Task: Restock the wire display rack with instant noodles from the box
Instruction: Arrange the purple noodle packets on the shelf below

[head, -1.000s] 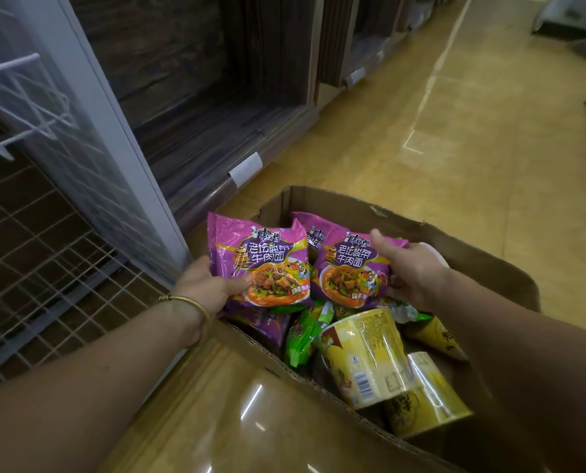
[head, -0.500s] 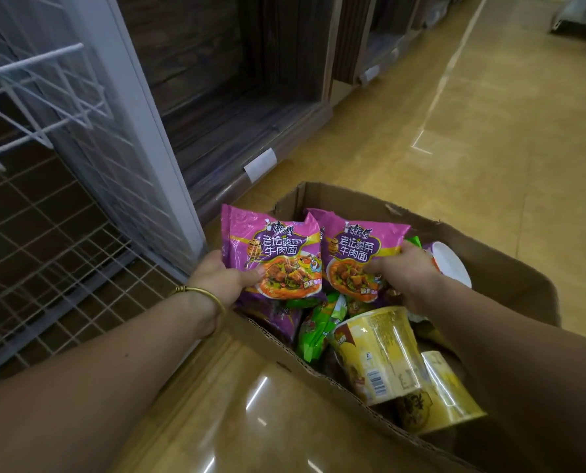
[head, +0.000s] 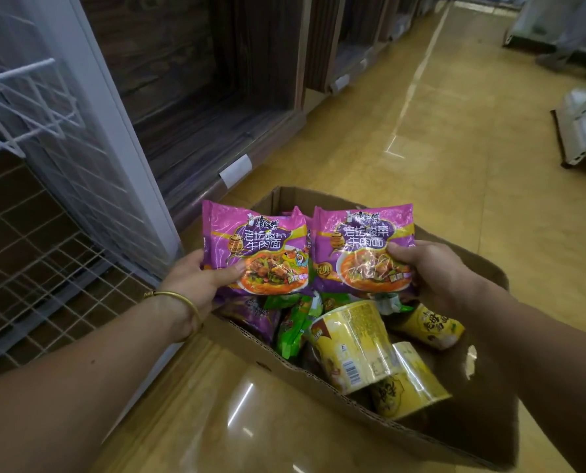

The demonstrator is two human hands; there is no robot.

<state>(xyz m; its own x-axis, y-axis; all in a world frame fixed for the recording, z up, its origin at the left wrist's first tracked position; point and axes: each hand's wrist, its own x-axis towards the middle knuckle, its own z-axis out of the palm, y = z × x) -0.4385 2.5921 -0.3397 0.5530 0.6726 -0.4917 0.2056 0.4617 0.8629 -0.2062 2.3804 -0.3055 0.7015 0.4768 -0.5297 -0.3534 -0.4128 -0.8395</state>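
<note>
**Barely begun: two packets up, none racked**

Head view: the left hand (head: 196, 281) pinches one purple plastic noodle packet (head: 261, 247) and the right hand (head: 435, 274) grips its twin (head: 363, 247), both above the brown cardboard box (head: 472, 421). Yellow noodle cups (head: 353, 346) lie inside. The white wire display rack (head: 46, 268) shows none.

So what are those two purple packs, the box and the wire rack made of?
Left purple pack and right purple pack: glossy plastic film, judging by crinkles and glare. Box: brown corrugated cardboard, fluting visible along its cut edge. Wire rack: probably white-coated metal.
</note>
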